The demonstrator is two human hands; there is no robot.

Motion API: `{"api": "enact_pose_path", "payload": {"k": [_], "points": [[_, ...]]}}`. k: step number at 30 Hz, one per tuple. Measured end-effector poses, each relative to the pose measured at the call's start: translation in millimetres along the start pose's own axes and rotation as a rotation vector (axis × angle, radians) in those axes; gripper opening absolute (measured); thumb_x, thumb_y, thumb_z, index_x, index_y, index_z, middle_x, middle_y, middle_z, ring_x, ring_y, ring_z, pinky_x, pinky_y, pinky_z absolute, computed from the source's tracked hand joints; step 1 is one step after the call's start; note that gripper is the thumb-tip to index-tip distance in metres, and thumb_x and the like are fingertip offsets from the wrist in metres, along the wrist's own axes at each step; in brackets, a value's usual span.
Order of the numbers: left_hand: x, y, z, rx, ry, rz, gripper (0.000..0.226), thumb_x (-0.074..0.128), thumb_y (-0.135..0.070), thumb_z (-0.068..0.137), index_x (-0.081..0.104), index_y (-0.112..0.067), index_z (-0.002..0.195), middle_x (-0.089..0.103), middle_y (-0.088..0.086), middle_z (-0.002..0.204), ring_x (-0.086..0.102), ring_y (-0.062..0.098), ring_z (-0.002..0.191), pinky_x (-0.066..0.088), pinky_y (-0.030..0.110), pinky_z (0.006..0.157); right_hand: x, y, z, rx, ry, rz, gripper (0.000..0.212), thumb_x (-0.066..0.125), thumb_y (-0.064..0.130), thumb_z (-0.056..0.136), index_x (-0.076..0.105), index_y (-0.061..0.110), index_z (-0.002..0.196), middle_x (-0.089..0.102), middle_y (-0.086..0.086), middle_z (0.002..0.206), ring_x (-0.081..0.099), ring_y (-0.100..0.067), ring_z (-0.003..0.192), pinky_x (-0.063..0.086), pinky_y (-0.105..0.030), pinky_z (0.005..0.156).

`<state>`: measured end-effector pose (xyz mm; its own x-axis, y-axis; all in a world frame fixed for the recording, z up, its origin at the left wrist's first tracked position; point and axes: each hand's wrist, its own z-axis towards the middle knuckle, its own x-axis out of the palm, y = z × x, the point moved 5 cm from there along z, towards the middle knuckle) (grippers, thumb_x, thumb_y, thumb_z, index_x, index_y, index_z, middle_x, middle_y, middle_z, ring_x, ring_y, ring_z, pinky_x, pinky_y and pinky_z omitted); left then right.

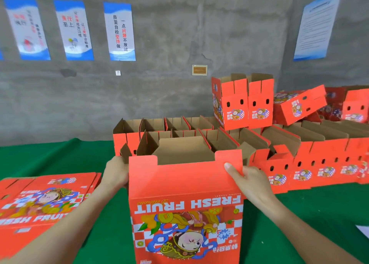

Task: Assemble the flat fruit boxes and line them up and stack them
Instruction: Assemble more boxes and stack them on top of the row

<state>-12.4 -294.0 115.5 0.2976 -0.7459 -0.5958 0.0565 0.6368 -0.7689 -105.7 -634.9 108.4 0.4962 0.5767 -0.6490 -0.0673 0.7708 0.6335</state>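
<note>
The opened box (185, 183) stands upright between both hands, open end up. The left hand (116, 175) grips its left wall; the right hand (251, 181) pinches its upper right flap. The assembled row (199, 131) lies directly behind it on the table (299, 213).

"FRESH FRUIT" is printed upside down in white on the upright box (185, 203) and is partly seen on the flat box (34, 203) at the left. "质量自检坚持做 一点问题不放过" is read on the centre poster (119, 31), and "责任至上" on the poster to its left (73, 29). The notice (317, 23) at the right is too blurred to be read.
</note>
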Motion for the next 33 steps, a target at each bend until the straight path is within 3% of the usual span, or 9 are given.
{"api": "enact_pose_path", "payload": {"k": [8, 11, 15, 20, 22, 24, 27, 30, 33], "points": [[5.4, 5.7, -21.1, -0.036, -0.231, -0.083, 0.017, 0.053, -0.010, 0.083, 0.055, 0.001, 0.071, 0.064, 0.030, 0.088, 0.057, 0.045, 0.083, 0.036, 0.034, 0.067, 3.0, -20.5, -15.3, 0.132, 0.067, 0.307, 0.033, 0.065, 0.036, 0.087, 0.071, 0.008, 0.070, 0.069, -0.012, 0.069, 0.066, -0.031, 0.069, 0.051, -0.042, 0.072], [1.0, 2.1, -29.8, -0.007, -0.296, -0.141, 0.027, 0.051, -0.005, 0.087, 0.048, -0.010, 0.060, 0.064, 0.030, 0.087, 0.053, 0.039, 0.076, 0.037, 0.035, 0.066, 2.9, -24.1, -20.5, 0.163, 0.057, 0.409, 0.012, 0.070, 0.028, 0.085, 0.071, 0.021, 0.075, 0.072, 0.000, 0.078, 0.068, -0.023, 0.076, 0.054, -0.045, 0.078], [9.5, 2.5, -36.0, -0.009, -0.267, -0.050, 0.011, 0.049, 0.000, 0.088, 0.057, 0.007, 0.087, 0.062, 0.033, 0.096, 0.056, 0.048, 0.090, 0.039, 0.040, 0.070, 14.0, -31.9, -26.8, 0.223, 0.048, 0.377, 0.013, 0.071, 0.024, 0.085, 0.068, 0.021, 0.073, 0.062, -0.005, 0.094, 0.064, -0.022, 0.085, 0.053, -0.047, 0.082], [13.0, -2.0, -35.5, -0.001, -0.249, -0.039, 0.016, 0.047, -0.002, 0.089, 0.057, 0.006, 0.098, 0.062, 0.031, 0.103, 0.056, 0.047, 0.096, 0.042, 0.040, 0.075, 17.9, -32.2, -20.5, 0.175, 0.071, 0.333, 0.003, 0.071, 0.016, 0.084, 0.069, 0.013, 0.085, 0.050, 0.004, 0.124, 0.050, -0.010, 0.112, 0.044, -0.029, 0.092], [13.5, -0.8, -36.2, 0.006, -0.238, -0.067, 0.019, 0.048, -0.004, 0.088, 0.057, 0.000, 0.105, 0.064, 0.026, 0.105, 0.057, 0.044, 0.099, 0.041, 0.038, 0.073, 17.7, -30.8, -19.5, 0.136, 0.062, 0.229, 0.024, 0.073, 0.011, 0.082, 0.063, 0.009, 0.103, 0.042, 0.001, 0.136, 0.041, -0.012, 0.124, 0.031, -0.022, 0.102], [15.4, 1.4, -36.1, 0.022, -0.181, -0.093, 0.034, 0.052, -0.003, 0.083, 0.056, -0.006, 0.117, 0.066, 0.018, 0.108, 0.058, 0.039, 0.102, 0.041, 0.036, 0.071, 17.9, -24.4, -20.1, 0.065, 0.033, 0.108, 0.055, 0.073, 0.007, 0.079, 0.051, 0.003, 0.130, 0.037, -0.003, 0.146, 0.035, -0.016, 0.134, 0.020, -0.013, 0.102], [20.8, 0.2, -37.4, 0.070, 0.043, -0.129, 0.085, 0.061, 0.006, 0.069, 0.033, -0.016, 0.146, 0.054, 0.013, 0.135, 0.053, 0.032, 0.120, 0.047, 0.042, 0.093, 21.2, -18.5, -19.7, 0.003, 0.063, 0.050, 0.063, 0.072, 0.006, 0.081, 0.045, 0.004, 0.137, 0.028, 0.000, 0.153, 0.027, -0.014, 0.140, 0.017, -0.011, 0.100], [23.2, -2.9, -49.3, 0.204, 0.121, 0.236, 0.115, 0.077, -0.012, 0.066, 0.002, -0.027, 0.153, 0.019, 0.006, 0.157, 0.023, 0.026, 0.142, 0.029, 0.051, 0.111, 22.5, -22.7, -20.2, 0.008, 0.087, 0.026, 0.065, 0.073, 0.008, 0.081, 0.043, 0.005, 0.139, 0.020, 0.005, 0.156, 0.023, -0.012, 0.142, 0.022, -0.016, 0.103], [28.4, -4.0, -69.0, 0.377, 0.016, 0.540, 0.114, 0.076, -0.029, 0.072, -0.005, -0.032, 0.151, 0.003, 0.000, 0.158, 0.006, 0.025, 0.146, 0.016, 0.053, 0.114, 21.6, -25.1, -22.9, 0.008, 0.077, -0.006, 0.067, 0.072, 0.009, 0.081, 0.041, 0.007, 0.141, 0.013, 0.008, 0.158, 0.021, -0.010, 0.142, 0.022, -0.010, 0.096]]}}
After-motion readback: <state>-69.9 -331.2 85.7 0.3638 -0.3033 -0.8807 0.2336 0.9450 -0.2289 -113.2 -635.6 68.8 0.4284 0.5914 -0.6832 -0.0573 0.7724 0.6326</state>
